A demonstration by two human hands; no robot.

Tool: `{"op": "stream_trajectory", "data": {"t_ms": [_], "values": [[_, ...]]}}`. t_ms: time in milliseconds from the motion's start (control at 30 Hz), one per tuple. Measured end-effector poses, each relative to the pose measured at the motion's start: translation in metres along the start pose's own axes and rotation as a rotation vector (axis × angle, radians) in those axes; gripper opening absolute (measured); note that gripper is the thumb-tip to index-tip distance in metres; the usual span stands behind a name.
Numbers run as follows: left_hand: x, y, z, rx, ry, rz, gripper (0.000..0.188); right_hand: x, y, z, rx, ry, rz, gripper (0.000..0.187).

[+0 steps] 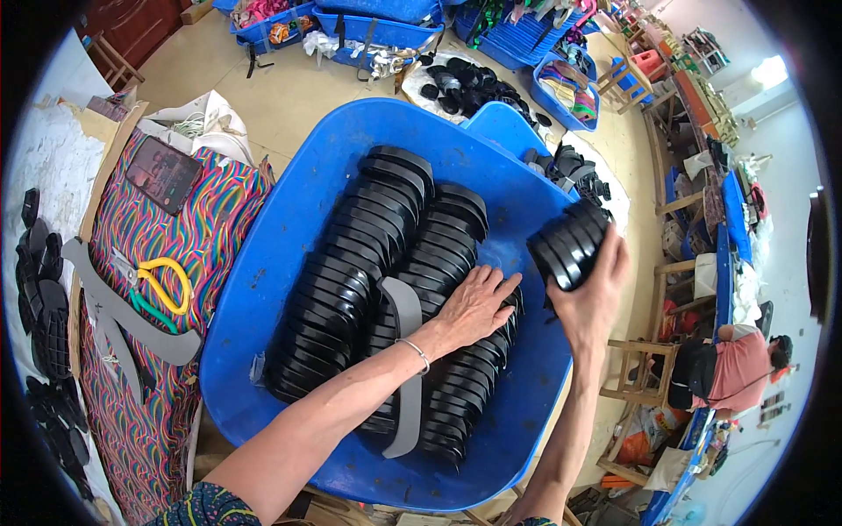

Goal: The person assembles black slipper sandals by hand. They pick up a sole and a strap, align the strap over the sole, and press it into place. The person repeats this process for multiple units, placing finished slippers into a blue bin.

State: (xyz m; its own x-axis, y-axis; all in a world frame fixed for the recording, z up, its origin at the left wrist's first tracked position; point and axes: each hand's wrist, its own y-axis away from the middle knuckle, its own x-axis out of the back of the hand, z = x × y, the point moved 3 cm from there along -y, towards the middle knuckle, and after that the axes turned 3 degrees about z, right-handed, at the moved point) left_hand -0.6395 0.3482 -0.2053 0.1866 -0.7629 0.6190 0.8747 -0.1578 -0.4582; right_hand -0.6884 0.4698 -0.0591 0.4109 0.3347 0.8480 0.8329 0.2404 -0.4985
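A large blue plastic tub point(225, 351) stands in front of me, with long rows of glossy black curved pieces point(338, 254) nested in it. Their exact kind I cannot make out. My left hand point(474, 307) lies over the right-hand row, fingers spread, touching its far end. Raised over the tub's right rim, my right hand point(592, 285) grips a short stack of the same black pieces point(570, 245) between thumb and fingers. A grey curved strip point(407, 421) lies across the rows, partly under my left forearm.
At left, a colourful patterned cloth point(219, 188) carries a phone point(164, 175), yellow-handled scissors point(167, 285) and grey curved strips point(167, 342). More blue tubs point(377, 31) and a heap of black pieces point(474, 83) lie beyond. A person point(737, 368) sits at a bench on the right.
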Motion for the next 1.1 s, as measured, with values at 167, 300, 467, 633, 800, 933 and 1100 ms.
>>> {"op": "stream_trajectory", "data": {"t_ms": [167, 300, 467, 633, 800, 933, 1100], "values": [[-0.006, 0.002, 0.003, 0.031, -0.004, -0.025, 0.049, -0.054, -0.011, 0.005, 0.127, 0.253, -0.236, 0.115], [-0.006, 0.004, -0.002, 0.032, 0.008, 0.020, 0.049, -0.066, -0.002, 0.005, 0.210, 0.291, -0.282, 0.110], [0.003, 0.005, -0.001, 0.011, -0.024, 0.024, 0.046, -0.080, -0.005, 0.004, 0.203, 0.167, -0.514, 0.107], [-0.001, 0.010, 0.003, -0.038, -0.082, 0.064, 0.045, -0.089, -0.018, 0.006, 0.311, 0.082, -0.630, 0.106], [-0.013, 0.023, 0.007, -0.109, -0.197, 0.075, 0.042, -0.104, -0.019, 0.007, 0.300, 0.091, -0.672, 0.108], [-0.015, 0.026, 0.004, -0.127, -0.170, 0.057, 0.043, -0.107, -0.018, 0.008, 0.243, 0.105, -0.737, 0.111], [-0.017, 0.028, 0.003, -0.133, -0.243, 0.006, 0.044, -0.115, -0.021, 0.034, 0.037, -0.258, -0.927, 0.104]]}}
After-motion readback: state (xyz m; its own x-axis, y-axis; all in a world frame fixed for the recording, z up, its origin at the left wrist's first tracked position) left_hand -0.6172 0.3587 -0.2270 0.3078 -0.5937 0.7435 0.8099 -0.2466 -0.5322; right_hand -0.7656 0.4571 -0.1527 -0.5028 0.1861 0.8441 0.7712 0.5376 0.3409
